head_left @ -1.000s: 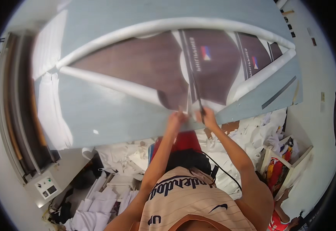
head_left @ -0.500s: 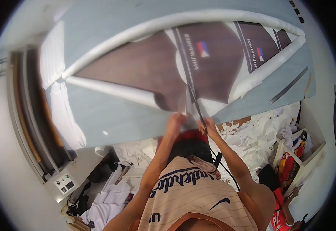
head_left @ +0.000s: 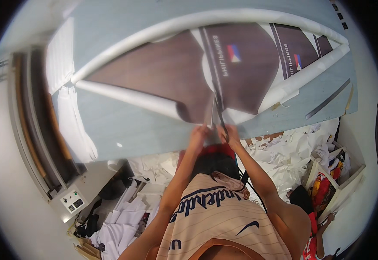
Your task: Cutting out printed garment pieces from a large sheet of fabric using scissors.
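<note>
A printed dark brown sheet (head_left: pixel 145 80) with white parts, pale lettering and small red-and-blue flag emblems lies on the pale blue table (head_left: pixel 115 130), its long edges rolled up in white (head_left: pixel 132 99). My left hand (head_left: pixel 200 136) is closed on the sheet's near edge, below a narrow slit. Just right of it, my right hand (head_left: pixel 227 134) grips a long dark tool that looks like scissors (head_left: pixel 219 110), pointing away from me along the slit. Both hands are slightly blurred, and their fingertips are hard to make out.
A machine with long bars and a control panel (head_left: pixel 74 200) stands at left. White scraps (head_left: pixel 280 160) are heaped beyond the near edge. Dark strips (head_left: pixel 327 99) lie at the table's right. A co-worker in red (head_left: pixel 310 234) is at lower right, beside a bin of fabric (head_left: pixel 332 171).
The head view has shifted, so the table sits a little differently. My right hand dipped with the dark tool and has come back up slightly; my left hand stays at the sheet's edge.
</note>
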`<state>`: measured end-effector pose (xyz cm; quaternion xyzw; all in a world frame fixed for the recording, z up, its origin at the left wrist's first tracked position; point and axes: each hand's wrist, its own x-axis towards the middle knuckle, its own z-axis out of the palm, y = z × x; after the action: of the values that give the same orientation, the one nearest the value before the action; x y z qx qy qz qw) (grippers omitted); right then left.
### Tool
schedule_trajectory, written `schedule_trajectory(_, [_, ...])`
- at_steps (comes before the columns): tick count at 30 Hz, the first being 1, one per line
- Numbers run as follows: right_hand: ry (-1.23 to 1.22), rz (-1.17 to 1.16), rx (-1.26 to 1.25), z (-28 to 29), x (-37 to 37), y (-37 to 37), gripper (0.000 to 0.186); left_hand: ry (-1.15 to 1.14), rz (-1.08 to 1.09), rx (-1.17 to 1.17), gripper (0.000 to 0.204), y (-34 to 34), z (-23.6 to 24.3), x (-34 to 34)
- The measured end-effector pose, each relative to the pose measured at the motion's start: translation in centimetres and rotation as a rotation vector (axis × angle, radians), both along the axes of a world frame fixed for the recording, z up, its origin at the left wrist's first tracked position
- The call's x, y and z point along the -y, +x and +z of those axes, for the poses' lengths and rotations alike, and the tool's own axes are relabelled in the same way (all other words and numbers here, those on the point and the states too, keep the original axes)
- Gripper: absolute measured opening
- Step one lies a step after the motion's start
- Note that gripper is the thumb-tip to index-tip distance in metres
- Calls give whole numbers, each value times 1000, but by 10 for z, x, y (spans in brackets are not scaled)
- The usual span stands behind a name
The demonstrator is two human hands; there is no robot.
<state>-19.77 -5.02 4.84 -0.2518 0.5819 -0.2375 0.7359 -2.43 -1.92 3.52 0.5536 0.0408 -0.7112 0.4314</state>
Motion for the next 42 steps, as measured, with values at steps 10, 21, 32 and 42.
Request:
schedule_trajectory(10, [-32,-29,17,11,46,30,45,-66,-98,-14,21,19,-35,-16])
schedule_trajectory(21, [-85,-59,-23,19,115,54,46,-41,-101,3,23,16,-20,-10])
schedule_trajectory(32, [-101,70,-83,10,181,59,47,-53,-91,-28,25,21,-24,-9])
schedule_trajectory(42, [-200,251,-122,18,255,51,47,-60,-88,-5,25,20,-13,-14])
